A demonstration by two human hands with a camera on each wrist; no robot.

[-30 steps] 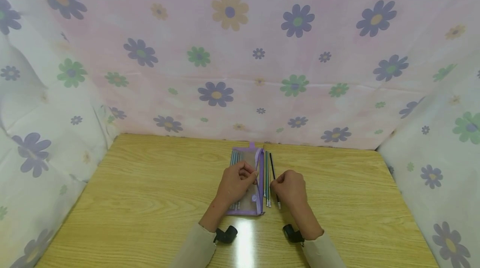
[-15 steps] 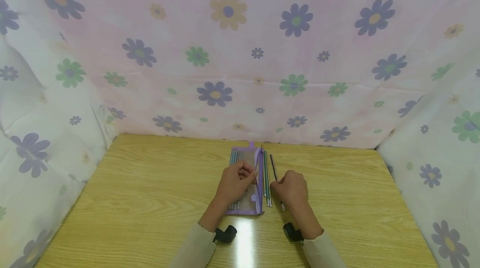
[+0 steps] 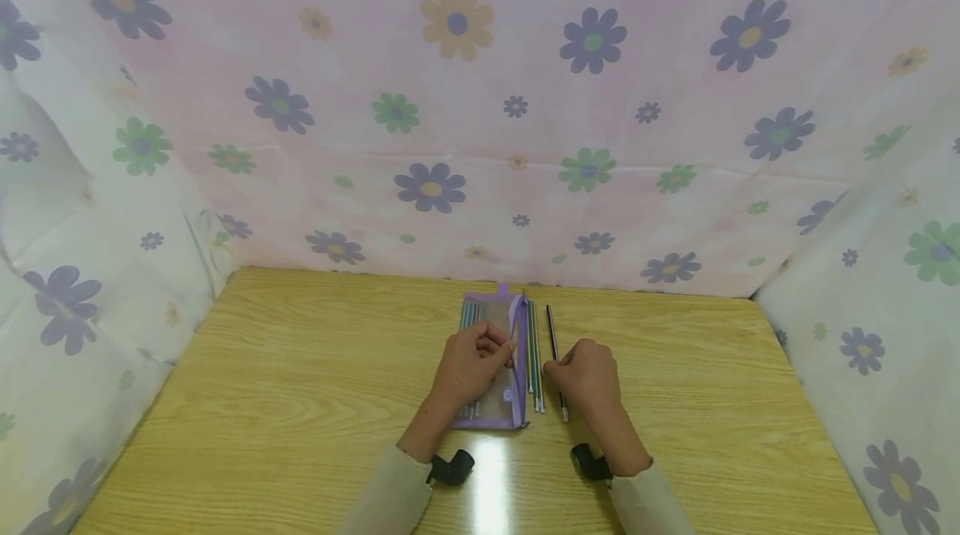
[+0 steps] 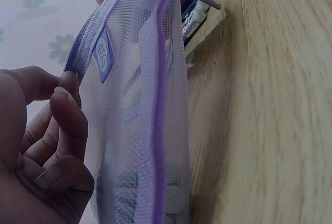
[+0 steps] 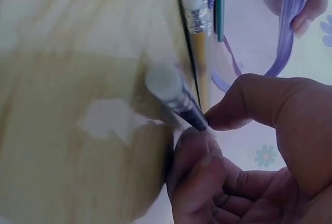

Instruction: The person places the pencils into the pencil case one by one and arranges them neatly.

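A purple-edged mesh pencil case (image 3: 495, 412) lies flat, with several pencils (image 3: 468, 315) inside along its left side. The left hand (image 3: 467, 364) pinches the zipper edge and holds the mouth raised, as the left wrist view shows at the zipper band (image 4: 78, 60). To the right of the case, the right hand (image 3: 588, 377) pinches a dark pencil (image 3: 552, 327) between thumb and fingertip. Its white eraser end (image 5: 165, 83) points toward the right wrist camera. Between case and right hand, several loose pencils (image 3: 533, 352) lie side by side, green and yellow ones among them.
Everything rests on a wood-grain table (image 3: 322, 368). A flower-patterned cloth (image 3: 517, 135) stands behind it and along both sides. Black cameras are strapped at the left wrist (image 3: 452, 467) and right wrist (image 3: 588, 462).
The right hand has shifted slightly right, carrying the dark pencil a little away from the loose pencils. The left hand keeps its place on the case.
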